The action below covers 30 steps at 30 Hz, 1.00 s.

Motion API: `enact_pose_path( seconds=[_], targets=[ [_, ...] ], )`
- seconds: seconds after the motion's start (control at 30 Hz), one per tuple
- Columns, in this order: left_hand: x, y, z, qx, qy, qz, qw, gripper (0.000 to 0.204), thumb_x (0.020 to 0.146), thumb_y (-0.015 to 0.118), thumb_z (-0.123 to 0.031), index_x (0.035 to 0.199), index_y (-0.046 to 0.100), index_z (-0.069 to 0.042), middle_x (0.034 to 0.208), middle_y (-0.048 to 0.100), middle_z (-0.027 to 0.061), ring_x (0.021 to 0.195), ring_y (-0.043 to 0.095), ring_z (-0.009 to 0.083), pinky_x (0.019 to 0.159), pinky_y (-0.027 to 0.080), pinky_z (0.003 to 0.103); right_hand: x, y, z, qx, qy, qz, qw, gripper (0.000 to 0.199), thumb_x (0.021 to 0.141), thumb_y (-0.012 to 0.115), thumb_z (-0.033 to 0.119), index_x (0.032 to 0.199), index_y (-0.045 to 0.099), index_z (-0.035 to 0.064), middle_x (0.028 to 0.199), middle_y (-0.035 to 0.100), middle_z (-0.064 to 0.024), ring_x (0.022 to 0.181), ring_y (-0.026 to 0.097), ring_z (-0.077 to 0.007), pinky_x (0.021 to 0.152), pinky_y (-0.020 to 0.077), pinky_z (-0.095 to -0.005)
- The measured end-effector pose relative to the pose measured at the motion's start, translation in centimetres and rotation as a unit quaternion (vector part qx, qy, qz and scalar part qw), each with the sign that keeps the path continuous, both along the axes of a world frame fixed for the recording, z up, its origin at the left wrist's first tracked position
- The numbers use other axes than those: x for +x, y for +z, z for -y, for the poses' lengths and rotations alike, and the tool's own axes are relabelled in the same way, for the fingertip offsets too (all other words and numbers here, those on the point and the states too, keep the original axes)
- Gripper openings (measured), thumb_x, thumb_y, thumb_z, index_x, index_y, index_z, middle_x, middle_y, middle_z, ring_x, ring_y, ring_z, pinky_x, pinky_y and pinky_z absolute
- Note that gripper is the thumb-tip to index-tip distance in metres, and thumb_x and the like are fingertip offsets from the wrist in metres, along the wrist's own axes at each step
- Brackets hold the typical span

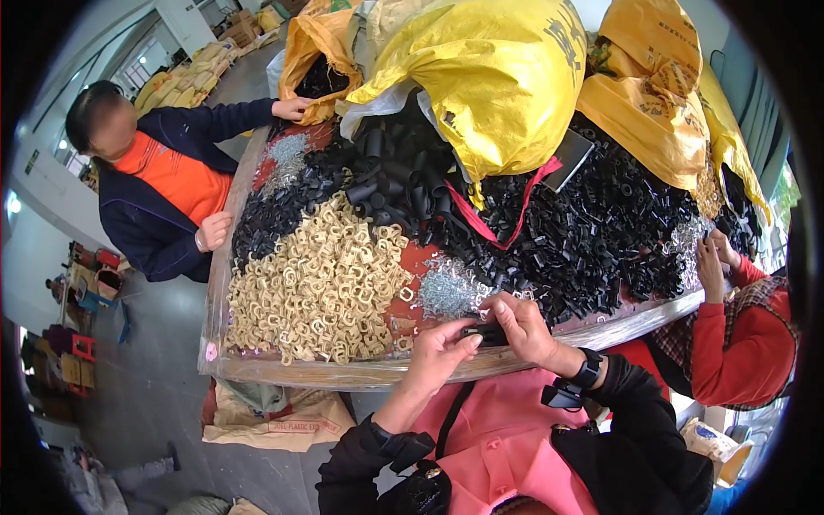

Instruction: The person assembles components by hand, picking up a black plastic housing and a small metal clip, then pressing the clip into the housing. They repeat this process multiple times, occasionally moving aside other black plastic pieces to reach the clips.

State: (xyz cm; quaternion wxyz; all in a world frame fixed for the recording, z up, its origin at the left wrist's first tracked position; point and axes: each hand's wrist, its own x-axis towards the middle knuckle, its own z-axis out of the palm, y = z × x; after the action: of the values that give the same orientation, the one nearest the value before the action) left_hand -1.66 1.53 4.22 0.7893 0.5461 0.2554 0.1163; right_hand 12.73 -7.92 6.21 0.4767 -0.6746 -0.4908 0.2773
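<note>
My left hand (pixel 438 356) and my right hand (pixel 519 326) meet over the near edge of the table (pixel 300 375). Both pinch one small black plastic part (pixel 486 334) between the fingertips. Just beyond the hands lies a heap of small silver metal clips (pixel 448 290). A big pile of cream plastic pieces (pixel 322 283) lies to the left. To the right spreads a large pile of black plastic parts (pixel 592 232).
Yellow sacks (pixel 502 73) stand at the far side of the table. A person in a dark jacket and orange top (pixel 163 189) sits at the left end. Another person in red sleeves (pixel 738 335) works at the right. A printed sack (pixel 275 416) lies under the table.
</note>
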Motion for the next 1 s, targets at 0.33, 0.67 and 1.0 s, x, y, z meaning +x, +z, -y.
enact_pose_path(
  seconds=[0.33, 0.67, 1.0],
  targets=[
    [0.3, 0.0, -0.4, -0.092, 0.012, -0.007, 0.996, 0.039, 0.077, 0.058, -0.006, 0.113, 0.045, 0.002, 0.097, 0.057, 0.0072, 0.076, 0.057, 0.0116, 0.063, 0.048, 0.021, 1.1, 0.7, -0.2, 0.148, 0.254, -0.006, 0.956, 0.056, 0.08, 0.048, 0.039, 0.117, 0.038, -0.0012, 0.11, 0.046, -0.0177, 0.103, 0.043, -0.0311, 0.088, 0.0334, -0.0382],
    [0.3, 0.1, 0.5, -0.074, -0.038, 0.109, 0.991, 0.062, 0.067, 0.066, 0.0, 0.12, 0.035, 0.001, 0.113, 0.047, 0.0086, 0.1, 0.047, 0.015, 0.083, 0.041, 0.027, 1.1, 0.0, 1.0, 0.139, 0.309, -0.032, 0.94, 0.081, 0.07, 0.058, 0.045, 0.128, 0.023, -0.0009, 0.126, 0.032, -0.0189, 0.118, 0.03, -0.0336, 0.098, 0.023, -0.0403],
    [0.8, -0.1, 1.1, -0.087, -0.024, 0.098, 0.991, 0.063, 0.065, 0.066, 0.002, 0.12, 0.037, 0.0, 0.114, 0.046, 0.0077, 0.103, 0.045, 0.0152, 0.087, 0.038, 0.027, 1.5, -0.9, 1.3, 0.16, 0.293, -0.051, 0.941, 0.084, 0.069, 0.058, 0.047, 0.128, 0.023, -0.0013, 0.125, 0.033, -0.0186, 0.118, 0.03, -0.033, 0.098, 0.0221, -0.0402]
  ],
)
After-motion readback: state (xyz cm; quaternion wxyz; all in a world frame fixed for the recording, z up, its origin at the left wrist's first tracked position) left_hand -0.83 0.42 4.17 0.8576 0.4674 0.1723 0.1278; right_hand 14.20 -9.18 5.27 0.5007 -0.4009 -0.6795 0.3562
